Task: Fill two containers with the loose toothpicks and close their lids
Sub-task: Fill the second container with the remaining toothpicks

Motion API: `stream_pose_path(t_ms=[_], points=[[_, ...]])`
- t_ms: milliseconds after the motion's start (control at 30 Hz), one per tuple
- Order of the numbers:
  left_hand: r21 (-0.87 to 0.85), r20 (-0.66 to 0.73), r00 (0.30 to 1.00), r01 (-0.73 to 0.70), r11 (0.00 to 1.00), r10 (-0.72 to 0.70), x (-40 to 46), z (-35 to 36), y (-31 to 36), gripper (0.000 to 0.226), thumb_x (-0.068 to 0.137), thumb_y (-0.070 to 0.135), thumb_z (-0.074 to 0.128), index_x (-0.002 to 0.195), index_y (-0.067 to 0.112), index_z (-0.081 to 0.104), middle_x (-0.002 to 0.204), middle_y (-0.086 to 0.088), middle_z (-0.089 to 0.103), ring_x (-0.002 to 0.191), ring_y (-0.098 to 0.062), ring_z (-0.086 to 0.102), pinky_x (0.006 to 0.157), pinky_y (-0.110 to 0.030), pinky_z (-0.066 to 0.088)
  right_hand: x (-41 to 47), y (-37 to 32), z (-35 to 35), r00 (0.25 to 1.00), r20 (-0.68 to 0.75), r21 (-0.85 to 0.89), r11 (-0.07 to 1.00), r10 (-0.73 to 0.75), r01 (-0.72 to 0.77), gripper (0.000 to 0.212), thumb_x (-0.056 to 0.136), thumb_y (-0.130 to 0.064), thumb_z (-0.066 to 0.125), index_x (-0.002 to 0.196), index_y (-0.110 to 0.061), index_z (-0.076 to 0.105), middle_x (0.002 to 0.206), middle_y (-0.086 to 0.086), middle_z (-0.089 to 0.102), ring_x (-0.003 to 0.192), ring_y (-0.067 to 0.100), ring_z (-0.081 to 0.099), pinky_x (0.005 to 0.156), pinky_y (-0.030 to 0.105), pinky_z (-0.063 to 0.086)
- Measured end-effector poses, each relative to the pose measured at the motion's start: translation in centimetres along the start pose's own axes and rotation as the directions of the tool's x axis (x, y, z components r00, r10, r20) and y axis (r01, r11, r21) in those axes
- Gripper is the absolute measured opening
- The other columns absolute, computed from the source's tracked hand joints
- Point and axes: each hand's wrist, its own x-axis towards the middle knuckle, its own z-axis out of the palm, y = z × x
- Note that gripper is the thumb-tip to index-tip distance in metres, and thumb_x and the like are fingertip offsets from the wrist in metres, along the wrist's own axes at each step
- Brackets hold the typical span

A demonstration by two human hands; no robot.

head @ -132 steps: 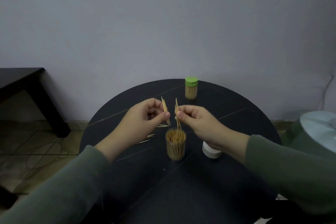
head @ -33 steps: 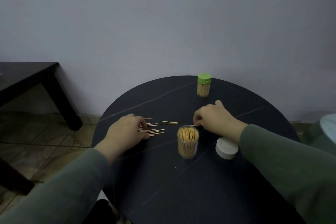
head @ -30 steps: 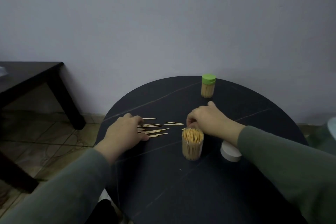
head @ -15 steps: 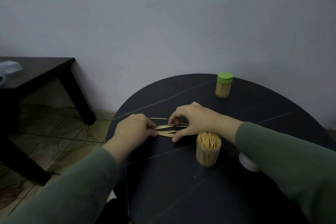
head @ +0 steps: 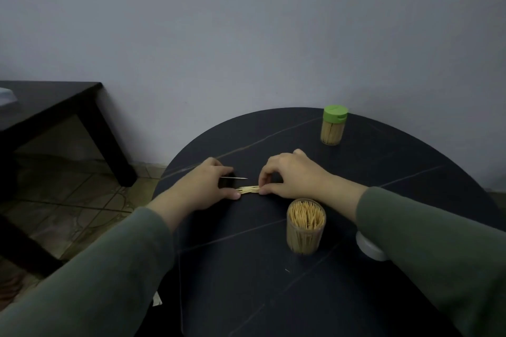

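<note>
Both hands, left (head: 208, 186) and right (head: 290, 175), pinch a toothpick bundle (head: 248, 189) from either end on the tabletop (head: 246, 282), behind the open jar (head: 305, 226).

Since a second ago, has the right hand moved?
Yes. The right hand has shifted left, from behind the open toothpick container to the loose toothpicks by the left hand.

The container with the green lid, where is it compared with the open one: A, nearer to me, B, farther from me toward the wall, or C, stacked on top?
B: the green-lidded container stands alone near the table's far edge, beyond the open container.
</note>
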Motion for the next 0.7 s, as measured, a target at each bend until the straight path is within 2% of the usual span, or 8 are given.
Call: stream_pose_path(t_ms=[133,233,367,567,700], points=[[-0.052,-0.066,0.996,-0.069,0.996,0.065,0.4,0.1,-0.1,0.038,0.085,0.037,0.070,0.122,0.031,0.065,0.121,0.008,0.054,0.115,-0.011,0.051,0.099,-0.027,0.039,-0.3,0.7,-0.2,0.999,0.012,0.006,0.999,0.050,-0.050,0.011,0.086,-0.046,0.066,0.093,-0.038,0.066,0.103,-0.015,0.058,0.100,0.005,0.053,0.099,0.039,0.033],[-0.126,-0.137,0.987,-0.100,0.987,0.083,0.4,0.8,0.6,0.026,0.087,0.032,0.069,0.113,0.033,0.070,0.105,0.014,0.055,0.107,-0.008,0.054,0.094,-0.025,0.042,-0.6,1.1,-0.3,0.996,0.020,0.025,0.996,0.090,-0.090,0.019,0.085,-0.046,0.066,0.103,-0.038,0.065,0.104,-0.016,0.059,0.101,0.005,0.053,0.099,0.038,0.031],[-0.112,-0.167,0.976,-0.162,0.980,0.142,0.4,1.5,1.9,0.022,0.089,0.033,0.065,0.110,0.038,0.071,0.102,0.017,0.056,0.100,-0.005,0.054,0.088,-0.026,0.045,-1.1,1.4,-0.4,0.993,0.034,-0.006,0.994,0.109,-0.109,0.032,0.088,-0.047,0.063,0.119,-0.038,0.063,0.109,-0.016,0.056,0.103,0.005,0.052,0.096,0.035,0.031],[-0.073,-0.176,0.968,-0.196,0.978,0.181,0.4,1.8,2.6,0.022,0.091,0.034,0.062,0.111,0.038,0.070,0.103,0.018,0.056,0.097,-0.002,0.054,0.085,-0.023,0.045,-1.9,2.1,-0.9,0.994,0.025,-0.054,0.993,0.106,-0.105,0.021,0.091,-0.043,0.060,0.110,-0.039,0.067,0.112,-0.015,0.059,0.106,0.006,0.052,0.098,0.037,0.033],[-0.070,-0.145,0.975,-0.180,0.981,0.169,0.3,1.7,2.7,0.027,0.091,0.044,0.058,0.116,0.038,0.067,0.110,0.017,0.056,0.103,-0.005,0.054,0.091,-0.028,0.047,-2.7,2.7,-1.5,0.991,0.041,-0.087,0.989,0.127,-0.123,0.022,0.091,-0.041,0.060,0.113,-0.039,0.066,0.114,-0.015,0.059,0.108,0.007,0.052,0.098,0.035,0.032]])
